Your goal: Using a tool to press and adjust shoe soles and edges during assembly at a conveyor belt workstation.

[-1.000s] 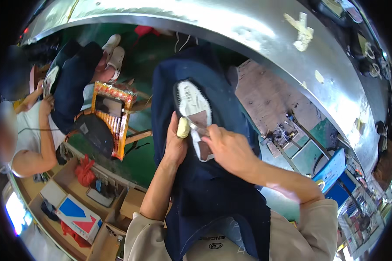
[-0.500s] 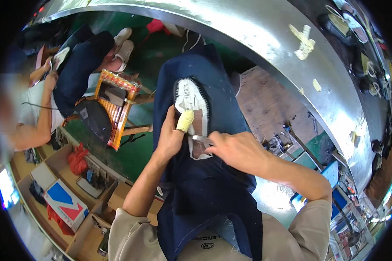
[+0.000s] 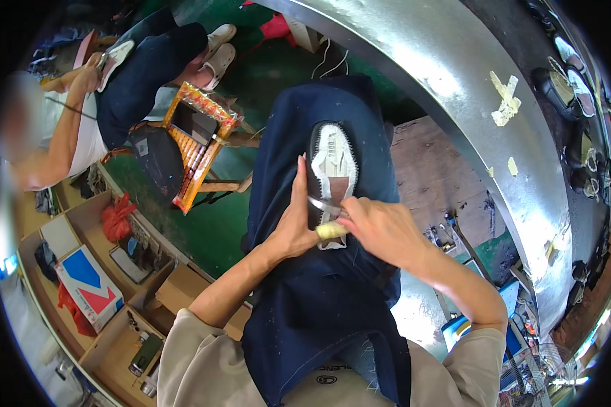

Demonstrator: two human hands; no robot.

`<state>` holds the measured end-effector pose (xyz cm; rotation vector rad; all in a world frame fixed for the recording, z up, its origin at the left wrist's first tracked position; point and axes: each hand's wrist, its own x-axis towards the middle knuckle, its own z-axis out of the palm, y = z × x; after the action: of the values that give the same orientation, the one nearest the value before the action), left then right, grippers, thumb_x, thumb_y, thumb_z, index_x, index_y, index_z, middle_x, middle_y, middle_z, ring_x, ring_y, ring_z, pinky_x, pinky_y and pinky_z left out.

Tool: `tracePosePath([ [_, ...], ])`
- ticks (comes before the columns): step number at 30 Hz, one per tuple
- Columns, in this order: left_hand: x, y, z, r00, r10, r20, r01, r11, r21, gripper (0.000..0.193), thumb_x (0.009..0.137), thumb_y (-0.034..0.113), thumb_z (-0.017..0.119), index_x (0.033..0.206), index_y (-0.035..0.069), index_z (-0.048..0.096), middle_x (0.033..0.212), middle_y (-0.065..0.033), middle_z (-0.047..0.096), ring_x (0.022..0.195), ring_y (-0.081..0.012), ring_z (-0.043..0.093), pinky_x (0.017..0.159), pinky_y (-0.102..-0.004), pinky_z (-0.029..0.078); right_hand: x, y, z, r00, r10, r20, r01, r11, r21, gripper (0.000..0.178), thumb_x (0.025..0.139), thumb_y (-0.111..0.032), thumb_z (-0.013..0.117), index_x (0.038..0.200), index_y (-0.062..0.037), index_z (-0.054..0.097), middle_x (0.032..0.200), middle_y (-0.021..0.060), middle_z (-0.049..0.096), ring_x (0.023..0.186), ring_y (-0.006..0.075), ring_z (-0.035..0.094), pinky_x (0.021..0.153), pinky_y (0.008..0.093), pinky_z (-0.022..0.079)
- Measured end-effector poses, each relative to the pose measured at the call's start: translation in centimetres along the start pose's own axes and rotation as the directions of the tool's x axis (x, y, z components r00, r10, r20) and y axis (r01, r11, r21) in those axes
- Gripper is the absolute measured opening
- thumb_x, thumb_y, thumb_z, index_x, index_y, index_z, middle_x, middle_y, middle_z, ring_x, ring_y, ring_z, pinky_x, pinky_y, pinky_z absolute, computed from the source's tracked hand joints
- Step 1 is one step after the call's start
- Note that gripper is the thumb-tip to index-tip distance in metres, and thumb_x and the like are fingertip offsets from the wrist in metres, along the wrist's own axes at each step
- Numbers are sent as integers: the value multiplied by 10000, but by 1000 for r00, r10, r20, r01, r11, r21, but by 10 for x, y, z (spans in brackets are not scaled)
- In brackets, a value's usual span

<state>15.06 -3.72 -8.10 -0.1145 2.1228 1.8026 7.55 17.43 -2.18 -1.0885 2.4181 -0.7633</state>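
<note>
A shoe [image 3: 336, 154] with a white upper, brown inside and dark stitched edge lies lengthwise on the dark blue apron [image 3: 285, 136] over my lap. My left hand [image 3: 295, 220] holds its left side, the fingers straight along the edge. The thumb, wrapped in yellow tape [image 3: 331, 230], lies across the shoe's near part. My right hand [image 3: 381, 230] is closed round a thin metal tool, bladelike in look [image 3: 324, 206], whose shiny end crosses the shoe just above the taped thumb. The tool's handle is hidden in my fist.
At the right curves a metal bench [image 3: 448, 74] with several shoes beyond it. A bamboo stool [image 3: 197, 146] stands to the left, beside a seated person [image 3: 75, 136] holding another shoe. Wooden drawers [image 3: 98, 353] with boxes and a red bag [image 3: 117, 217] are at lower left.
My left hand has slid toward the near end of the shoe, its thumb turned across it. The tool's shiny end now shows farther out over the shoe. The whole view has shifted.
</note>
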Motion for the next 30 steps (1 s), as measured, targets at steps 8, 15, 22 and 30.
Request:
tracePosePath([
  [8,10,-2,-9,998,35,-58,-43,988,-148,902,1060,150,582,1661,58,-85,1715,-244,119,1581,-304,191,1263,-406,217,-17,21,-45,669,280,689,-703,538,464,346,1074,-323,564,1008,16,570,882,152,745,728,258,743,586,381,558],
  [15,5,13,-6,1000,-13,-11,13,999,-49,978,1030,96,623,1662,111,-123,1722,-203,110,1580,-291,186,1269,-412,202,-10,9,-36,704,73,706,-335,912,239,380,1101,-341,502,1027,18,601,840,129,724,682,228,708,586,379,554],
  [22,27,7,-5,952,-221,-214,25,749,-662,516,1104,138,492,1594,95,336,1479,-87,529,1341,-169,518,1139,-330,413,3,33,-64,731,208,649,-677,336,655,375,1118,-374,459,1082,-26,593,1076,111,732,907,163,715,670,341,585],
  [30,31,27,-5,925,-370,-89,219,708,-671,535,1078,121,517,1565,-36,359,1463,-125,560,1328,-198,540,1153,-337,384,10,9,-22,930,233,284,-347,809,474,375,1092,-339,531,958,10,513,679,178,650,590,339,665,579,452,503],
])
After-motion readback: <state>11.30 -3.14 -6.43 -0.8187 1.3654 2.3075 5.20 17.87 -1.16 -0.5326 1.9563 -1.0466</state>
